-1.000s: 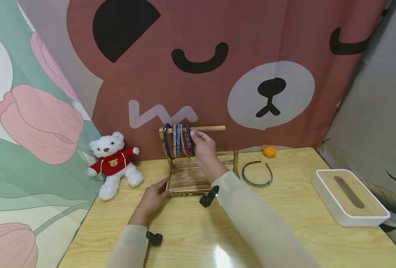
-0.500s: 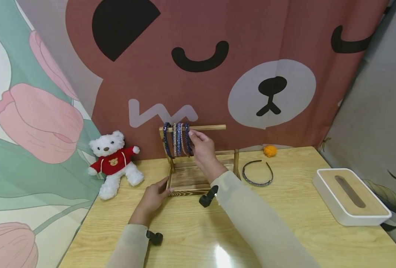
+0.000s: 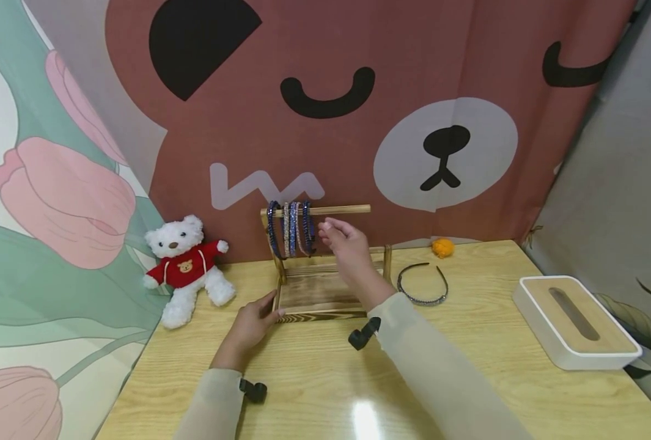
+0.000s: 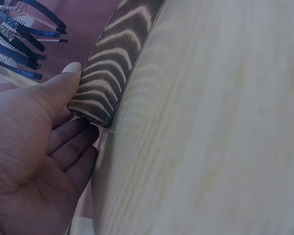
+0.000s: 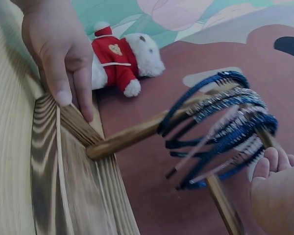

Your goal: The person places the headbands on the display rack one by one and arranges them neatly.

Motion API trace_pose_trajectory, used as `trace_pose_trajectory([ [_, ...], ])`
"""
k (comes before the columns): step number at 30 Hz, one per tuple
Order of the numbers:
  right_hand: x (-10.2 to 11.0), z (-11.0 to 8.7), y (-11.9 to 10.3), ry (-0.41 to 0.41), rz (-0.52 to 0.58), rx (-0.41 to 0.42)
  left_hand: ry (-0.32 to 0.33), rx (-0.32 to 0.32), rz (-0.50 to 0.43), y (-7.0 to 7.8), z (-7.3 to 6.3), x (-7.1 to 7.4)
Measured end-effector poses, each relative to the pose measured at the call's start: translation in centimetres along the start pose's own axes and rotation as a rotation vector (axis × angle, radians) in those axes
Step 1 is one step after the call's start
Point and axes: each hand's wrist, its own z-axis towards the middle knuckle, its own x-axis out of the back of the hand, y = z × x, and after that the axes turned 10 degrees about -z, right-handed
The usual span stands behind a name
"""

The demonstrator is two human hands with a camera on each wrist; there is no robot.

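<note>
Several glittery headbands (image 3: pixel 294 229) hang on the upper rod (image 3: pixel 347 209) of a wooden stand (image 3: pixel 314 293), toward its left end. The rightmost one is dark blue (image 3: pixel 307 227). My right hand (image 3: pixel 353 252) is just right of it, thumb and fingers loosely bent with nothing between them. In the right wrist view its fingers show beside the hanging headbands (image 5: pixel 220 127). My left hand (image 3: pixel 252 325) holds the front left corner of the stand's base; in the left wrist view its thumb and fingers meet at the striped end (image 4: pixel 110 73). Right of the stand, another dark headband (image 3: pixel 424 302) lies on the table.
A white teddy bear (image 3: pixel 184 269) in a red hoodie sits left of the stand. At the back right lies an orange fuzzy ball (image 3: pixel 443 247). A white tissue box (image 3: pixel 575 324) with a wooden lid stands on the table's right side. Behind hangs a bear-print curtain (image 3: pixel 325 153).
My right hand has let go of the rightmost dark blue headband and drawn back to the right. The headband hangs on the rod. My left hand has stayed at the stand's corner.
</note>
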Motion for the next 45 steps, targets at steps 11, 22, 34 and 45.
trace_pose_trajectory([
  [11,10.3,-5.0,0.3,-0.167,-0.418,0.137,-0.002,0.012,-0.024,0.2,-0.1,0.0],
  [22,22.0,-7.9,1.5,-0.233,-0.961,0.154,0.001,0.013,-0.016,0.3,-0.1,0.0],
  [34,27.4,-8.1,3.6,-0.231,-1.304,0.219,0.003,0.016,-0.014,-0.1,-0.2,0.0],
  [45,27.8,-5.9,5.4,-0.270,-1.415,0.276,-0.006,0.008,-0.007,0.0,0.0,0.1],
])
